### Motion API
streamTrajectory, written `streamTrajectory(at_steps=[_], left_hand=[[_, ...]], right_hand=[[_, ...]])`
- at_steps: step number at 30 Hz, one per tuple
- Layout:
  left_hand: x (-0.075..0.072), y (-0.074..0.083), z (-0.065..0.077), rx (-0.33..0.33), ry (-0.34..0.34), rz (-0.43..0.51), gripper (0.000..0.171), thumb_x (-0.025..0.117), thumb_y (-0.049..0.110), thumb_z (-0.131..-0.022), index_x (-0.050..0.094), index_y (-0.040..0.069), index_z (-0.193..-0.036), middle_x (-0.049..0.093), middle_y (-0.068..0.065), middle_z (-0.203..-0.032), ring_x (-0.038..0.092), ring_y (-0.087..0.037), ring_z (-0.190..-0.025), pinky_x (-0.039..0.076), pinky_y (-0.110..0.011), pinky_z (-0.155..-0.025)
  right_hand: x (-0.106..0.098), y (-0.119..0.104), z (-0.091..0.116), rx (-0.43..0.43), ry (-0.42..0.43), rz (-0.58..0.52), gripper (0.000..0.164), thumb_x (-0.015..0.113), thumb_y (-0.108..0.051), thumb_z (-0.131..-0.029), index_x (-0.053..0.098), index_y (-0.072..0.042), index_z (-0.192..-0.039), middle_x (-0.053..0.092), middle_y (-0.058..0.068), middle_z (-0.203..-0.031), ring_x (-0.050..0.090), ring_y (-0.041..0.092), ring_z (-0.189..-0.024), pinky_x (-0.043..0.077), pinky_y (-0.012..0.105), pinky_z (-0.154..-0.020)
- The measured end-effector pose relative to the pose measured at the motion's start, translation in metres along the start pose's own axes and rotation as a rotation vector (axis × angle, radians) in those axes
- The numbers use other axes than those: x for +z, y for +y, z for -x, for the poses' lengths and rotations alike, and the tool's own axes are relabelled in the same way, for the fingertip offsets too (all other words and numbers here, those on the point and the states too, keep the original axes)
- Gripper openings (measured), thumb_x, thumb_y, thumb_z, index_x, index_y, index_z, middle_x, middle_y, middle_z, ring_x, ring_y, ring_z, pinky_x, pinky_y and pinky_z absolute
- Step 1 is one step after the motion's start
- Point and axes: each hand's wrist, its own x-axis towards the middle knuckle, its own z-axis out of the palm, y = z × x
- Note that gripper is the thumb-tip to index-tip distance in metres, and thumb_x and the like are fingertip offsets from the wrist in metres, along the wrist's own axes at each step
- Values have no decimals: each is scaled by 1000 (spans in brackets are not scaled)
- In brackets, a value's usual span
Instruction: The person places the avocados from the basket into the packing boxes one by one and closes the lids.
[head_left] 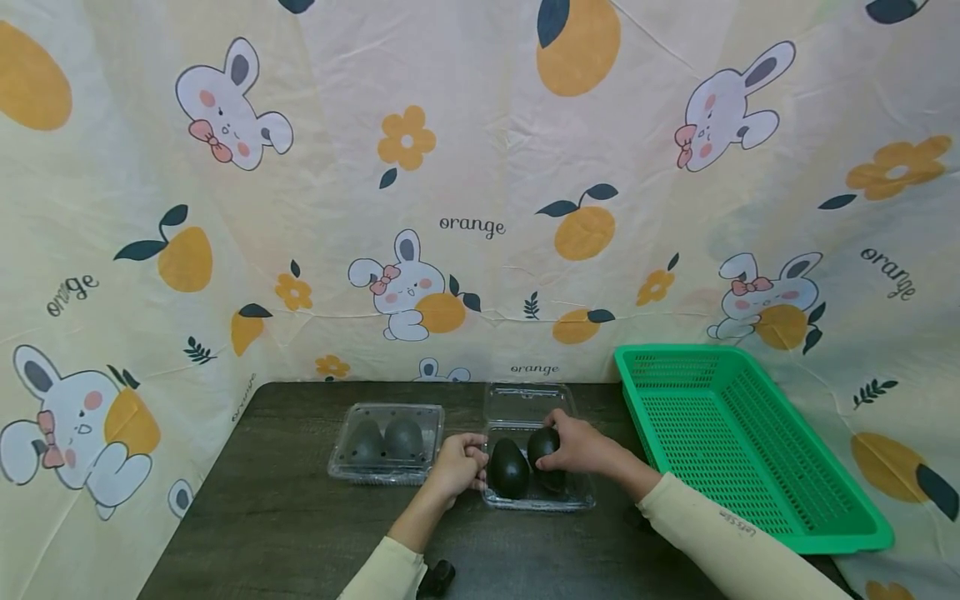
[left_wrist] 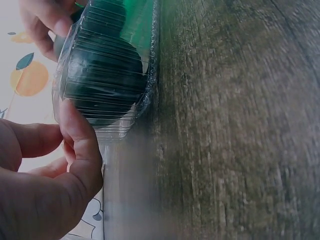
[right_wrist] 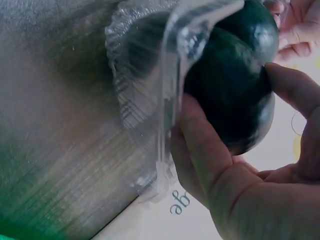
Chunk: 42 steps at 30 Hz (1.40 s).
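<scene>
A clear plastic clamshell box [head_left: 534,503] lies with its lid [head_left: 528,403] folded back toward the wall. At the box's left edge, my left hand [head_left: 456,467] pinches the rim between thumb and fingers. My right hand [head_left: 583,448] grips a dark green avocado [head_left: 542,448] over the right half of the box. In the right wrist view, thumb and fingers lie on either side of that avocado [right_wrist: 227,92], close to the plastic rim. A second dark avocado [head_left: 507,468] sits in the left half; the left wrist view shows it [left_wrist: 102,75] through the ribbed side.
Left of the open box stands a closed clear box [head_left: 386,479] with two dark avocados inside. A green plastic basket [head_left: 757,400] is at the right side of the dark wooden table [head_left: 262,500]. A small black object [head_left: 437,577] lies near my left sleeve. Printed cloth hangs behind.
</scene>
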Motion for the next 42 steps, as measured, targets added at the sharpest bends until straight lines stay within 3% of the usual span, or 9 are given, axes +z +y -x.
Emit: streamTrajectory(at_steps=[24,35,42], left_hand=[[0,1,1,9,-4,21,38,50,-11,-99,49,-19,-136,57,-7,-83,53,-12,-59,55,-21,-49],[0,-1,1,13,4,10,38,51,-10,-99,50,-19,-136,58,-7,-83,53,-12,-59,55,-21,-48],[0,2,2,5,7,-6,38,51,-10,-99,50,-18,-136,58,-8,-84,53,-12,-60,56,-22,-49]], right_hand=[[18,-6,2,11,83,156,52,89,-23,-81,55,0,-112,63,13,-89,61,23,-75,52,38,-63],[-13,-6,1,4,44,135,39,79,-27,-92,62,-2,-116,69,13,-104,67,23,-89,59,43,-74],[-37,-4,-8,-15,92,99,41,74,-29,-96,61,1,-121,69,16,-111,69,25,-94,60,43,-79]])
